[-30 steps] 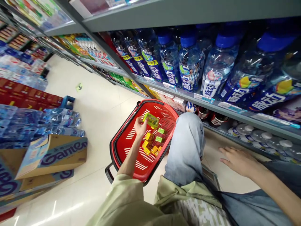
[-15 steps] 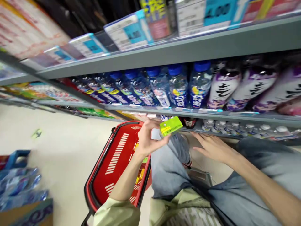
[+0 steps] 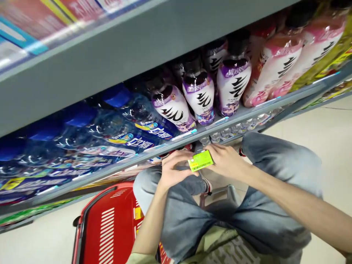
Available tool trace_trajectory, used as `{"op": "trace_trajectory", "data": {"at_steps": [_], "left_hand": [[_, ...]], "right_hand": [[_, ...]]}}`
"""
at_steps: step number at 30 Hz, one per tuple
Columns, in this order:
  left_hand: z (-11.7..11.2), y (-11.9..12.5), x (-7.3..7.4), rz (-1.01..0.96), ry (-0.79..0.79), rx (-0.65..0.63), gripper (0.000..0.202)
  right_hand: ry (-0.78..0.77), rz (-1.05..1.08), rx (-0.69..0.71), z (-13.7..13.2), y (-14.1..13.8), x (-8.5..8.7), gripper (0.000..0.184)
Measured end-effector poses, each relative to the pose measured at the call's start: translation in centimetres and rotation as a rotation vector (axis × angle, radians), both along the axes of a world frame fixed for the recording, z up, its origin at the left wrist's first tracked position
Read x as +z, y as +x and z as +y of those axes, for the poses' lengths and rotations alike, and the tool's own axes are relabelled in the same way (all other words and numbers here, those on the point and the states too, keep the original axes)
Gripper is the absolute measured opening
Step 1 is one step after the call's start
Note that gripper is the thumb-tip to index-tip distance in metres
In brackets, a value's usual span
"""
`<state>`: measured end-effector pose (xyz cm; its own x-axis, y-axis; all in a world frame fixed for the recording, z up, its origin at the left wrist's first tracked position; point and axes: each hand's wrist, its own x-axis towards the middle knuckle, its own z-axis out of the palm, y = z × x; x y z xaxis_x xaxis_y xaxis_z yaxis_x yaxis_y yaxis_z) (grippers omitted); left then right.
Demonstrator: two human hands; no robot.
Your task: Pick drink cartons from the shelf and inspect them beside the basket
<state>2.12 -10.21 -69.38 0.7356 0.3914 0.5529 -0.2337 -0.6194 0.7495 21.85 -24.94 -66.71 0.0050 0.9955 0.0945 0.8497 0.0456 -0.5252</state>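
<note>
A small bright green carton (image 3: 202, 160) with yellow and dark print is between my two hands, in front of the lower shelves. My left hand (image 3: 174, 168) grips it from the left, thumb at its near side and fingers along the far side. My right hand (image 3: 227, 161) closes on its right end, with the fingertips partly hidden behind it. Below the hands are my knees in jeans (image 3: 178, 209), bent on either side of a low grey stool (image 3: 232, 196).
A red shopping basket (image 3: 93, 227) with yellow items stands at the lower left. Ahead, a shelf holds blue-capped bottles (image 3: 118, 99), purple-labelled bottles (image 3: 233, 84) and pink bottles (image 3: 286, 60). Small clear bottles (image 3: 225, 134) line the shelf beneath. A grey shelf edge (image 3: 115, 47) crosses above.
The view has swung to the right along the shelf. My right hand, apart and open before, has come over to the green carton and closed on it; my left hand still holds it.
</note>
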Motion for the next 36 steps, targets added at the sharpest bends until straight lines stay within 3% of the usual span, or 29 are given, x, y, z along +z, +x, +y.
{"op": "trace_trajectory", "data": {"at_steps": [4, 8, 16, 25, 29, 32, 36], "left_hand": [[-0.3, -0.8, -0.6, 0.031, -0.157, 0.018, 0.061], [-0.5, -1.3, -0.6, -0.028, -0.280, 0.003, 0.061], [-1.0, -1.2, -0.3, -0.031, -0.261, -0.054, 0.058], [-0.8, -1.7, -0.6, -0.056, -0.246, -0.060, 0.061], [-0.9, -2.2, -0.6, -0.003, -0.266, 0.005, 0.056], [-1.2, -2.2, -0.4, 0.056, -0.370, 0.081, 0.053], [-2.0, -1.4, -0.2, 0.137, -0.540, 0.211, 0.046]], "right_hand": [[-0.020, -0.054, 0.050, -0.1, -0.3, 0.0, 0.026], [-0.013, 0.052, 0.064, -0.2, -1.0, -0.3, 0.028], [0.117, 0.177, 0.005, -1.1, -1.7, -1.9, 0.028], [0.044, 0.372, -0.069, -0.8, -2.9, -2.3, 0.034], [-0.007, 0.377, -0.089, -0.6, -3.0, -2.1, 0.043], [-0.090, 0.407, -0.117, -0.7, -3.1, -1.7, 0.049], [-0.215, 0.732, -0.169, -0.6, -3.5, -1.4, 0.049]]}}
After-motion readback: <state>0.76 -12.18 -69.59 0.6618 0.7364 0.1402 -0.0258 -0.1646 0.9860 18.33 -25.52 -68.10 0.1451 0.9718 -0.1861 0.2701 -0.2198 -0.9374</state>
